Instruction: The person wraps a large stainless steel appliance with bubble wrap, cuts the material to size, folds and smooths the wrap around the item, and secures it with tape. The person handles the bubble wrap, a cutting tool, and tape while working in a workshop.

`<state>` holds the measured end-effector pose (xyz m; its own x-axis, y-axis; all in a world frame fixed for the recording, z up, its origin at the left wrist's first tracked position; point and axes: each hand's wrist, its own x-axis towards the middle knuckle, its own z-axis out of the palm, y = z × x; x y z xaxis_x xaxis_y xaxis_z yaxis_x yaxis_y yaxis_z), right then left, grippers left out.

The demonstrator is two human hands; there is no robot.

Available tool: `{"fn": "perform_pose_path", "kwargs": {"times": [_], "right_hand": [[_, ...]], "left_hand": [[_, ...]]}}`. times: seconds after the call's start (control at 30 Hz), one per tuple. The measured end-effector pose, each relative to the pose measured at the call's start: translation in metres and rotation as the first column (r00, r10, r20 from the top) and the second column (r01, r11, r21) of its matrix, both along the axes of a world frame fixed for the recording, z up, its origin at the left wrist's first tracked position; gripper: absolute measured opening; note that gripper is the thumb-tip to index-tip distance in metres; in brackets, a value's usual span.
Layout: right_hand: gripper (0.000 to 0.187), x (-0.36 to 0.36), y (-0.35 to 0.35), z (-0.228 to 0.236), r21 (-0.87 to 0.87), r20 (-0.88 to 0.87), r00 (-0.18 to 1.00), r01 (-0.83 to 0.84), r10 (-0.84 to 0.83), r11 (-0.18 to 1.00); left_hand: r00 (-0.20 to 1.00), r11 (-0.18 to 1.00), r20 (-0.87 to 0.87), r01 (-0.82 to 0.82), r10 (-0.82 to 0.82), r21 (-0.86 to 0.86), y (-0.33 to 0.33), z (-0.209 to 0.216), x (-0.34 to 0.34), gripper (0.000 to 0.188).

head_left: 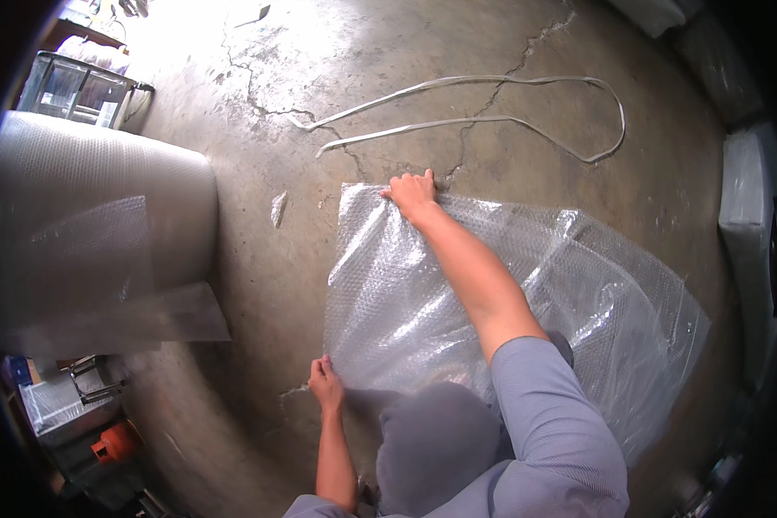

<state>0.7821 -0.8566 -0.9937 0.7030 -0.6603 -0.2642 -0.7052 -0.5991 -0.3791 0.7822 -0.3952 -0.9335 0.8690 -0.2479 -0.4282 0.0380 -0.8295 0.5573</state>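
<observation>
A clear sheet of bubble wrap [414,302] lies spread over the concrete floor before me, creased and shiny in places. My left hand [325,382] is closed on its near left corner, in a pinch. At the far edge, close to the far left corner, my right hand [413,192] grips the sheet with its fingers curled over, the arm stretched across the wrap. Part of the sheet's near side is hidden behind my knee and right arm.
A large bubble wrap roll [104,198] stands at the left, its loose end hanging toward the floor. A long pale strap [457,81] loops across the cracked floor beyond the sheet. A small plastic scrap [279,209] lies between. Wrapped packages [748,181] line the right side; an orange cylinder [116,441] is lower left.
</observation>
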Motion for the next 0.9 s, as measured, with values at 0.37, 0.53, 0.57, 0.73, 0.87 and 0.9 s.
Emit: {"fn": "perform_pose_path", "kwargs": {"times": [0.37, 0.53, 0.57, 0.73, 0.87, 0.9], "right_hand": [[0.053, -0.010, 0.003, 0.046, 0.077, 0.020, 0.998, 0.061, -0.062, 0.995], [0.046, -0.181, -0.011, 0.089, -0.153, 0.520, 0.851, 0.013, 0.069, 0.988], [0.043, -0.237, -0.012, 0.097, -0.060, 0.550, 0.835, 0.073, -0.028, 0.995], [0.030, -0.538, 0.048, 0.124, -0.176, 0.336, 0.703, 0.700, -0.627, 0.692], [0.034, -0.687, 0.176, 0.092, -0.231, -0.202, 0.441, 0.846, -0.875, 0.480], [0.048, -0.703, 0.209, 0.077, -0.285, -0.332, 0.386, 0.829, -0.861, 0.482]], "left_hand": [[0.729, 0.706, 0.298, 0.679, -0.616, -0.202, -0.233, -0.018, -0.009, 0.070], [0.553, 0.565, 0.137, 0.760, -0.822, 0.322, -0.261, -0.066, -0.006, 0.090], [0.526, 0.542, 0.151, 0.757, -0.837, 0.365, -0.253, -0.070, -0.002, 0.090], [0.397, 0.523, 0.346, 0.717, -0.850, 0.461, -0.240, -0.082, 0.057, 0.088], [0.382, 0.458, 0.253, 0.725, -0.889, 0.515, -0.249, -0.085, 0.103, 0.085], [0.394, 0.429, 0.193, 0.699, -0.899, 0.572, -0.256, -0.081, 0.111, 0.085]]}}
